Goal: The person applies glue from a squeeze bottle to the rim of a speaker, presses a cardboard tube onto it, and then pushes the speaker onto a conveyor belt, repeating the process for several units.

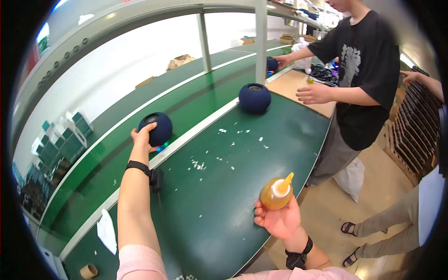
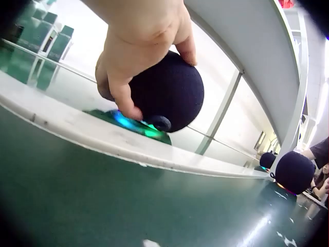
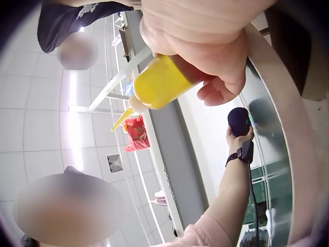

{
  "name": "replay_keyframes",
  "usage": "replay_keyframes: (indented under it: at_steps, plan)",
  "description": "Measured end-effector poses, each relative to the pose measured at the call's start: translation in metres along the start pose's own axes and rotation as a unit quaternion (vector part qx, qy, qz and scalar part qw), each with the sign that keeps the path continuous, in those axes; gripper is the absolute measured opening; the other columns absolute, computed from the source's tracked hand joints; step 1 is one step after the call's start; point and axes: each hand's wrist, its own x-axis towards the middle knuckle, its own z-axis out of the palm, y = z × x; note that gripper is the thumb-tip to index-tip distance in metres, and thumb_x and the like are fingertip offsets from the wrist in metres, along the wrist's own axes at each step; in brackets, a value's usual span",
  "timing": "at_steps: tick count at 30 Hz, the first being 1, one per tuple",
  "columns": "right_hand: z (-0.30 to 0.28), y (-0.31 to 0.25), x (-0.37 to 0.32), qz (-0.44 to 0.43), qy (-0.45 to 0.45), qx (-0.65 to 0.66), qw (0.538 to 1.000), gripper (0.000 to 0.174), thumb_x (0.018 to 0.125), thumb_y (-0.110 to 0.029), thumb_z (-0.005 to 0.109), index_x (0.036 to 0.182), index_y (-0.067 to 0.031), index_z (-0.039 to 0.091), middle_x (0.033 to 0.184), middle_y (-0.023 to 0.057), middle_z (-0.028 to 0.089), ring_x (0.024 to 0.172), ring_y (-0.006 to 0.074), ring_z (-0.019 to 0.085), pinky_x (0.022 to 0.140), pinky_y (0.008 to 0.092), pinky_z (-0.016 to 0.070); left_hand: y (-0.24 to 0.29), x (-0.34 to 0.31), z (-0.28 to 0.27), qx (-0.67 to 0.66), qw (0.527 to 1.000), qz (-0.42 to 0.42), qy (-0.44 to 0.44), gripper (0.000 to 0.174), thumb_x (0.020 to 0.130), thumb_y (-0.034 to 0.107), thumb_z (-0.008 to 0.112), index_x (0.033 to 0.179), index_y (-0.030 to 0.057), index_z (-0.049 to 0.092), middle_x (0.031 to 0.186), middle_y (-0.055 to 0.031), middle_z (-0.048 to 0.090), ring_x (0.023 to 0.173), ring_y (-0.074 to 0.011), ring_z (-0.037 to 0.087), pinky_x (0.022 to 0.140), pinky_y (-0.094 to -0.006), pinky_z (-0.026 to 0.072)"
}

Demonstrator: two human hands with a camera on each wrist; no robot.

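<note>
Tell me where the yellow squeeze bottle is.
Head view, lower right: the squeeze bottle is held in the right hand, over the near edge of the green table.

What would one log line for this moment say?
left hand: grips dark blue ball on green belt | right hand: holds yellow squeeze bottle
</note>
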Motion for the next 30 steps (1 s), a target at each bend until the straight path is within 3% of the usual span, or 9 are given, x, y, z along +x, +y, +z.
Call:
replay_keyframes:
  at_steps: [7, 11, 13, 14, 18, 25, 27, 28, 30]
  plan:
    - [0.008, 0.005, 0.000, -0.037, 0.021, 0.000, 0.999, 0.061, 0.089, -0.059, 0.032, 0.111, -0.0056, 0.053, 0.094, 0.0138, 0.059, 0.081, 0.0245, 0.057, 0.070, 0.0398, 0.0480, 0.001, -0.100, -0.062, 0.153, 0.983, -0.011, -0.103, 0.111, 0.059, 0.034, 0.081, 0.143, 0.0189, 0.009, 0.138, -0.0206, 0.030, 0.115, -0.0405, 0.045, 0.084, -0.0631, 0.0414]
    - [0.011, 0.005, 0.000, -0.047, 0.014, -0.022, 0.999, 0.062, 0.088, -0.058, 0.039, 0.109, -0.0010, 0.053, 0.095, 0.0130, 0.057, 0.081, 0.0235, 0.056, 0.071, 0.0370, 0.0472, -0.011, -0.198, -0.110, 0.203, 0.965, -0.008, -0.165, 0.112, 0.063, 0.032, 0.080, 0.145, 0.0183, 0.005, 0.140, -0.0219, 0.027, 0.124, -0.0404, 0.037, 0.080, -0.0626, 0.0456]
    - [0.013, 0.006, 0.000, -0.042, 0.012, -0.027, 0.999, 0.061, 0.088, -0.057, 0.040, 0.109, -0.0010, 0.053, 0.095, 0.0129, 0.056, 0.081, 0.0232, 0.055, 0.072, 0.0368, 0.0472, -0.022, -0.241, -0.136, 0.179, 0.964, -0.019, -0.196, 0.114, 0.063, 0.030, 0.081, 0.145, 0.0169, 0.002, 0.140, -0.0223, 0.027, 0.122, -0.0409, 0.040, 0.078, -0.0607, 0.0477]
    - [0.014, 0.006, 0.000, -0.051, 0.013, -0.033, 0.998, 0.060, 0.089, -0.056, 0.040, 0.109, -0.0010, 0.052, 0.095, 0.0127, 0.056, 0.082, 0.0229, 0.055, 0.073, 0.0365, 0.0472, -0.026, -0.262, -0.146, 0.173, 0.966, -0.016, -0.193, 0.120, 0.060, 0.029, 0.084, 0.145, 0.0124, 0.001, 0.134, -0.0233, 0.038, 0.113, -0.0396, 0.050, 0.078, -0.0557, 0.0494]
    - [0.016, 0.010, -0.006, -0.045, -0.007, -0.094, 0.995, 0.055, 0.090, -0.051, 0.041, 0.112, -0.0022, 0.051, 0.097, 0.0122, 0.056, 0.083, 0.0217, 0.056, 0.075, 0.0363, 0.0476, -0.053, -0.315, -0.182, 0.153, 0.965, 0.005, -0.213, 0.123, 0.058, 0.029, 0.086, 0.144, 0.0052, 0.002, 0.132, -0.0225, 0.040, 0.110, -0.0324, 0.053, 0.068, -0.0415, 0.0552]
    - [0.007, 0.012, -0.012, -0.089, -0.076, -0.139, 0.983, 0.052, 0.093, -0.045, 0.041, 0.120, -0.0005, 0.046, 0.105, 0.0131, 0.052, 0.089, 0.0218, 0.055, 0.080, 0.0359, 0.0480, -0.060, -0.342, -0.220, 0.140, 0.967, -0.018, -0.210, 0.114, 0.069, 0.036, 0.078, 0.143, 0.0028, -0.002, 0.122, -0.0224, 0.044, 0.105, -0.0302, 0.054, 0.069, -0.0393, 0.0543]
    - [0.005, 0.012, -0.012, -0.090, -0.081, -0.148, 0.982, 0.053, 0.093, -0.046, 0.042, 0.120, -0.0004, 0.046, 0.105, 0.0132, 0.052, 0.090, 0.0220, 0.055, 0.080, 0.0357, 0.0480, -0.054, -0.343, -0.228, 0.156, 0.960, -0.090, -0.214, 0.083, 0.078, 0.024, 0.072, 0.140, 0.0025, 0.021, 0.123, -0.0198, 0.045, 0.109, -0.0270, 0.052, 0.078, -0.0409, 0.0522]
    - [0.005, 0.012, -0.013, -0.087, -0.084, -0.157, 0.980, 0.053, 0.093, -0.046, 0.042, 0.119, -0.0003, 0.046, 0.106, 0.0133, 0.053, 0.091, 0.0222, 0.055, 0.081, 0.0355, 0.0480, -0.057, -0.334, -0.237, 0.157, 0.959, -0.089, -0.219, 0.083, 0.078, 0.024, 0.072, 0.140, 0.0025, 0.021, 0.123, -0.0198, 0.045, 0.109, -0.0270, 0.052, 0.078, -0.0409, 0.0522]
    - [0.010, 0.015, -0.011, -0.098, -0.054, -0.165, 0.980, 0.052, 0.093, -0.047, 0.041, 0.118, -0.0017, 0.048, 0.103, 0.0129, 0.055, 0.089, 0.0224, 0.056, 0.079, 0.0359, 0.0488, -0.062, -0.314, -0.248, 0.317, 0.897, 0.221, -0.213, 0.056, 0.080, 0.020, 0.070, 0.126, 0.0004, 0.045, 0.113, -0.0142, 0.054, 0.106, -0.0212, 0.054, 0.081, -0.0348, 0.0507]
